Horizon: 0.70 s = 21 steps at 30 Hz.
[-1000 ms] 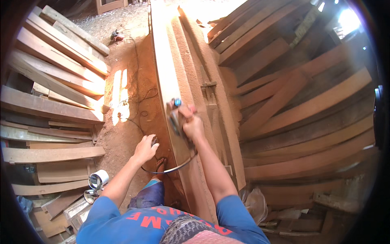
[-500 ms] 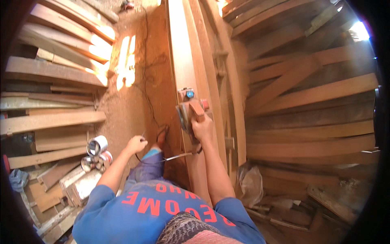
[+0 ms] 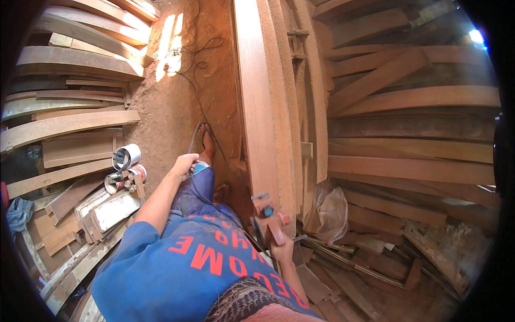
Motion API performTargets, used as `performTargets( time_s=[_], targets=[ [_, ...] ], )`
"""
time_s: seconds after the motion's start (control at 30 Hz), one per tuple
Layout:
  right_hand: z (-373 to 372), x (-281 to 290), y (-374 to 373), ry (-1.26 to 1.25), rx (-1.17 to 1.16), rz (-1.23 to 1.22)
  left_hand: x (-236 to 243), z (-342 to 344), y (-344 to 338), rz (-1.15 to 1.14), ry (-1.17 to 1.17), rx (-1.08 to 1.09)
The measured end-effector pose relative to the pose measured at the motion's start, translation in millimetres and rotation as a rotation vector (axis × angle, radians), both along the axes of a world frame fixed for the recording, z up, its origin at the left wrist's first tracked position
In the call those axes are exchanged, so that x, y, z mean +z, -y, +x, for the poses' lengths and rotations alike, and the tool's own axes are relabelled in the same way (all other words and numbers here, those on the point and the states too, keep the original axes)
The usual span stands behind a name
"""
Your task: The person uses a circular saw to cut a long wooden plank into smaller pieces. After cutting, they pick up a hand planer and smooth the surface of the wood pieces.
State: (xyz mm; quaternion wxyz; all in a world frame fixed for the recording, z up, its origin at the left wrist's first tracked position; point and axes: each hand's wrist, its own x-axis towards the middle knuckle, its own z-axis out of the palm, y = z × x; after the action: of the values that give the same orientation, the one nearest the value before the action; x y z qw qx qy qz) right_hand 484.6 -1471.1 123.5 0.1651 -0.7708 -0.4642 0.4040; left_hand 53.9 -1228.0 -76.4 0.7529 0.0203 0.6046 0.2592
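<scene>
My right hand [image 3: 282,252] is closed round the handle of an electric planer [image 3: 263,206] with a blue knob and a reddish part on its side. The planer is beside my torso, at the near end of a long, pale, smooth-faced wooden beam [image 3: 257,102]. Whether its sole touches the wood I cannot tell. Over my thigh, my left hand [image 3: 186,163] is closed on a thin dark power cord [image 3: 193,140]. The cord runs from the hand to the floor ahead and also hangs down over my lap.
More rough beams [image 3: 284,123] lie alongside on the right. Stacked planks [image 3: 413,102] fill the far right, and others [image 3: 80,61] line the left. Paint cans [image 3: 129,155] stand by my left arm. A clear plastic bag [image 3: 330,214] lies near the beams' end. Cord loops [image 3: 201,53] cross the earth floor.
My right hand has drawn the planer back along the beam toward my body. The left hand stays near my thigh with the cord. My view has shifted slightly.
</scene>
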Motion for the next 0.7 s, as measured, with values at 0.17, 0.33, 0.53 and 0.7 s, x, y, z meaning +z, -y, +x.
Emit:
performTargets(
  time_s=[0.17,0.33,0.53,0.7],
  targets=[
    [-50,3,-185,-0.058,0.032,0.202,15,-59,-47,0.328,-0.553,-0.366],
    [-95,-25,-391,0.003,0.096,0.220,58,-100,-98,0.399,-0.718,-0.392],
    [-187,-49,-688,0.097,0.155,0.354,93,-130,-158,0.429,-0.763,-0.319],
    [-241,-37,-812,0.034,0.072,0.446,155,-135,-231,0.469,-0.848,-0.394]
  ],
)
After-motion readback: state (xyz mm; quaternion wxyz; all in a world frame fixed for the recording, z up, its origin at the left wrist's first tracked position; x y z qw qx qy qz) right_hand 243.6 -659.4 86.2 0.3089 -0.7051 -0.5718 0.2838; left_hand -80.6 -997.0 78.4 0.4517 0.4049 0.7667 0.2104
